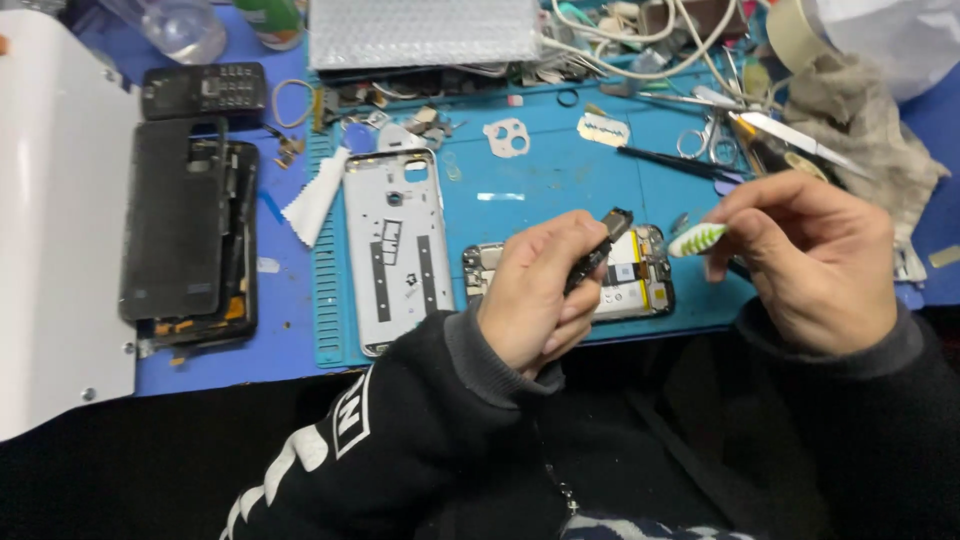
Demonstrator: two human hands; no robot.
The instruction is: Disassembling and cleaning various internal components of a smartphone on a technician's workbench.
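Single head-worn view, looking steeply down from above the person's chest onto a blue work mat (540, 190) and blue table (280, 350). Close range: both forearms fill lower frame, left hand (535, 295) and right hand (805, 260) near centre. Facing forward, away from body. No second view for overlap.

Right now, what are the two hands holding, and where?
The left hand pinches a small dark circuit board by its lower end; the right hand grips a green-and-white toothbrush by its handle.
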